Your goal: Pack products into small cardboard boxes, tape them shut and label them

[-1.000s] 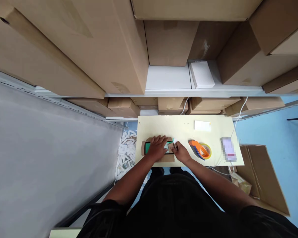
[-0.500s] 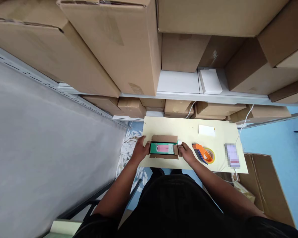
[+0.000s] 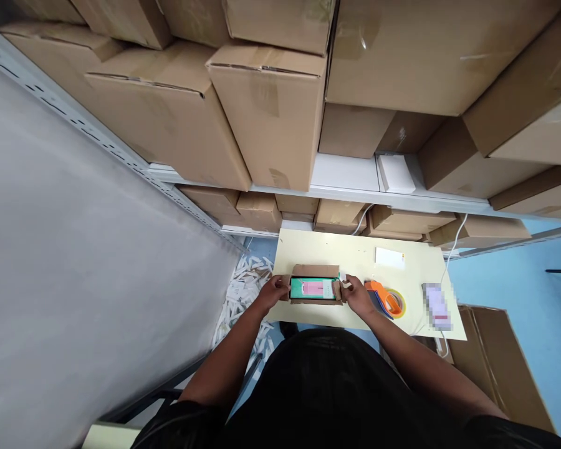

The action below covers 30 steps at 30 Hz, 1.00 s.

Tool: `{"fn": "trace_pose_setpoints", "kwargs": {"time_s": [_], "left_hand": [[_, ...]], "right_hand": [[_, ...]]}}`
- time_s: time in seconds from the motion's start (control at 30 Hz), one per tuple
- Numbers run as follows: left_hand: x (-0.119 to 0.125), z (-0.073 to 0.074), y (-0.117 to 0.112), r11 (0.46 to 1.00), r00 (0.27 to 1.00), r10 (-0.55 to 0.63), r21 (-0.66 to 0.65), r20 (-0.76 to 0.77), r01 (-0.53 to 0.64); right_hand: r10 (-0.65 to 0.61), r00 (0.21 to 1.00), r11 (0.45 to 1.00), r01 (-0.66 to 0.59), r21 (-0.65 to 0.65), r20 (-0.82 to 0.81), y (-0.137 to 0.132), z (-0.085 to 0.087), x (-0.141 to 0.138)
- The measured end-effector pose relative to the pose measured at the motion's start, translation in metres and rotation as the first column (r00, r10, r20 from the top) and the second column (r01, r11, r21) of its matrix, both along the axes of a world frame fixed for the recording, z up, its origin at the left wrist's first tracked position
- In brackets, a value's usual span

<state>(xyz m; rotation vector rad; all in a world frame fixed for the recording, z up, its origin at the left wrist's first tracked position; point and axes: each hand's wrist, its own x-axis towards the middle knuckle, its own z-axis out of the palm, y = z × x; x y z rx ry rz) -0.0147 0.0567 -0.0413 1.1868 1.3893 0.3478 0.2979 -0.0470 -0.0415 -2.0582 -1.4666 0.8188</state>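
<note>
A small cardboard box [image 3: 315,270] lies on the pale yellow table with its flaps folded outward. Inside it sits a green packet [image 3: 297,288] with a pink picture on its upper face. My left hand [image 3: 272,293] pinches the flap at the box's left end. At the opposite end, my right hand [image 3: 358,297] has its fingers closed on the right end flap, where a small white piece shows by the fingertips. Just right of that hand rests an orange tape dispenser [image 3: 378,290] with a roll of yellow-edged tape [image 3: 403,303].
On the table [image 3: 318,242] also lie a white card [image 3: 389,257] and a blurred-out phone [image 3: 437,305] with a cable. Shelves [image 3: 355,194] full of cartons [image 3: 271,118] rise behind. White paper scraps [image 3: 238,299] cover the floor at left; an open carton [image 3: 500,355] stands at right.
My view has tilted up, showing more of the upper shelf. My left fingers have closed in on the left flap; my right hand stays at the right end.
</note>
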Motion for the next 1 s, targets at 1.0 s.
{"fn": "trace_pose_setpoints", "kwargs": {"time_s": [1.0], "left_hand": [[0.003,0.012,-0.03,0.787,0.902,-0.333,0.447,-0.274,0.426]], "right_hand": [[-0.425,0.598,0.902,0.217,-0.373,-0.68,-0.019,-0.012,0.0]]}}
